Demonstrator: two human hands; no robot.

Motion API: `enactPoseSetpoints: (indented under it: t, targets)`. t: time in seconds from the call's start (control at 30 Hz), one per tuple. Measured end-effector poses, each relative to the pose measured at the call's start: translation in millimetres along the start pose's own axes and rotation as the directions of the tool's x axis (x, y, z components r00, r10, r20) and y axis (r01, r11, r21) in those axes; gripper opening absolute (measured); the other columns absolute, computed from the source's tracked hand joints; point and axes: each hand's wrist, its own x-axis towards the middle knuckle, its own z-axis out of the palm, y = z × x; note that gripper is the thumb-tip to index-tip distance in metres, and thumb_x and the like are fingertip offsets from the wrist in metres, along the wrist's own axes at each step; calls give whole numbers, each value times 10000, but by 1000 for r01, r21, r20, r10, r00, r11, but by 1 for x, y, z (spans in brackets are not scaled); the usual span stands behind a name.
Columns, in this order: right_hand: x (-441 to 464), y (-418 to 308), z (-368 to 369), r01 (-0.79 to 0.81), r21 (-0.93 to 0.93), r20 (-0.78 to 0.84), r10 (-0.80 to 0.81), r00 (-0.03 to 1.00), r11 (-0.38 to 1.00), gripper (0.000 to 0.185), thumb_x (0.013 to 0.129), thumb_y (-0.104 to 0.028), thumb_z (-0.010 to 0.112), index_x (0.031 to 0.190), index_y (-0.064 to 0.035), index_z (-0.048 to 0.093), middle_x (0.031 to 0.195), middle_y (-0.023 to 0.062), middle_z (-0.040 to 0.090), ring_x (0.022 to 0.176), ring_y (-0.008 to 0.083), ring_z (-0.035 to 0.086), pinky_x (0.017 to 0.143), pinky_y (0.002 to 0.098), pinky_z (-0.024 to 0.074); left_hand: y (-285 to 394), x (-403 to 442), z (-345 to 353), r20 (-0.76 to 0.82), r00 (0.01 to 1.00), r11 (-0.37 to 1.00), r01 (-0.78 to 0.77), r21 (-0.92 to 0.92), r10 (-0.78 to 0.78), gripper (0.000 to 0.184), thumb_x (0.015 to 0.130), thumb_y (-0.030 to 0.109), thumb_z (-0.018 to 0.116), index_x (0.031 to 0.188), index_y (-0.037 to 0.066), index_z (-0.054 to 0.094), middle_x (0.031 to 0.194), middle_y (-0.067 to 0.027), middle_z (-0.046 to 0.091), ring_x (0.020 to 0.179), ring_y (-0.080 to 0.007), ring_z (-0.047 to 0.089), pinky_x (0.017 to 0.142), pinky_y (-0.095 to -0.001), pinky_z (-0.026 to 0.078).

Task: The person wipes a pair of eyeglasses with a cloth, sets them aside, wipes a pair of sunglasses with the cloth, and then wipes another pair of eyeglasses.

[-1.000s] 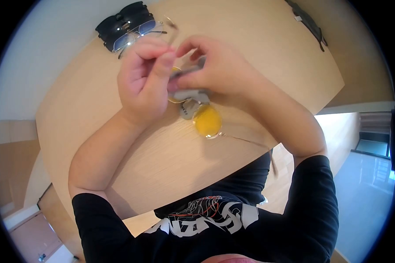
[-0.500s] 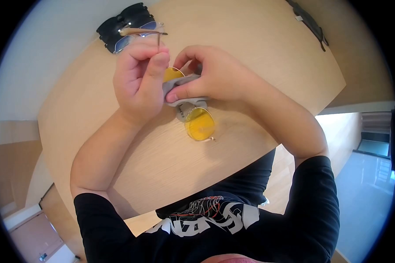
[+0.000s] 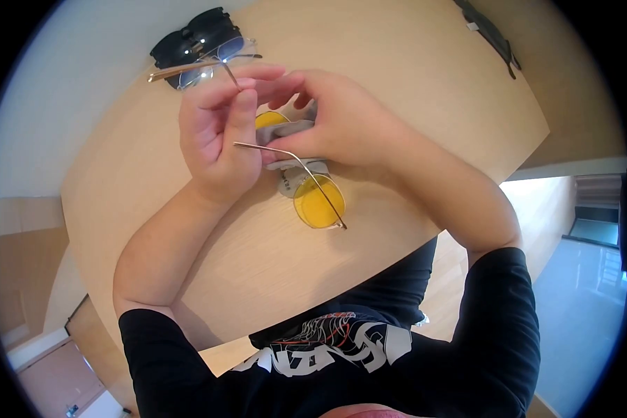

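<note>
A pair of glasses with round yellow lenses and thin metal temples is held between my two hands above the table. My left hand pinches one temple near its bend, the tip sticking out to the left. With my right hand I grip the glasses through a grey cloth, around the upper lens and bridge. The lower lens hangs below the cloth, the other temple crossing in front of it. Part of the upper lens is hidden by cloth and fingers.
Black sunglasses lie at the back left of the wooden table. Clear glasses with thin frames lie against them, partly behind my left hand. A dark, narrow item with a strap end lies at the back right edge.
The glasses have turned in my hands. The pinched temple now points further left, and the other temple has come into view across the lower lens. My right fingers have shifted toward my left hand.
</note>
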Motion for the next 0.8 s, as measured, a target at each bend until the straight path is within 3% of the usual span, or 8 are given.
enactPoseSetpoints:
  t: [0.1,0.2,0.27,0.37,0.47,0.57,0.67,0.8]
  targets:
    - [0,0,-1,-61,-8,-22,61,998,998,550,626,-284,857,1044,-4,637,1035,154,630,922,261,602,793,340,514,-5,-1,-2,34,999,998,-40,51,39,109,1019,70,366,1125,54,382,1243,-277,512,1021,-404,640,898,-462,538]
    - [2,-4,-7,-137,52,-67,140,988,989,571,617,-285,864,1055,-2,632,1021,148,634,933,252,601,792,335,513,-4,6,8,-20,990,990,-141,-4,141,118,1007,51,404,1120,18,394,1165,-265,559,957,-309,677,832,-374,564]
    - [2,-2,-8,-142,204,-84,162,983,969,594,603,-302,870,1056,-2,631,1003,143,638,932,246,606,789,332,513,-2,5,9,2,986,986,-165,4,165,129,1007,48,400,1133,23,390,1174,-273,551,959,-322,676,831,-379,564]
    - [0,1,-8,-65,21,58,63,996,998,584,585,-303,879,1018,0,631,962,141,641,885,234,619,760,321,516,-2,5,1,19,990,989,-142,38,141,144,1006,40,394,1149,26,385,1180,-283,545,964,-335,673,831,-386,566]
    - [1,6,-13,-75,33,119,71,990,997,585,586,-317,878,1010,1,630,944,144,642,829,231,628,734,314,519,-5,4,-1,95,984,986,-159,51,154,139,1013,54,370,1152,52,383,1239,-282,501,993,-389,655,845,-419,562]
    - [6,5,-8,-159,121,-9,161,987,980,589,591,-300,876,1020,11,620,937,147,641,806,226,630,711,309,521,-2,5,5,88,988,992,-127,21,124,136,1016,57,357,1148,64,390,1270,-277,478,1003,-409,649,853,-434,558]
    - [5,9,-3,-80,203,19,77,997,976,607,591,-310,874,1037,12,617,922,143,645,811,211,634,707,302,522,3,2,8,97,991,996,-90,0,90,141,1015,51,352,1148,62,396,1267,-275,479,1002,-406,650,855,-433,557]
    - [0,6,0,-94,221,107,71,992,971,517,654,-87,815,1116,-12,596,994,97,657,920,169,623,805,292,519,6,2,2,184,981,980,-95,175,62,152,1011,35,339,1151,55,396,1257,-278,483,1008,-397,650,859,-430,556]
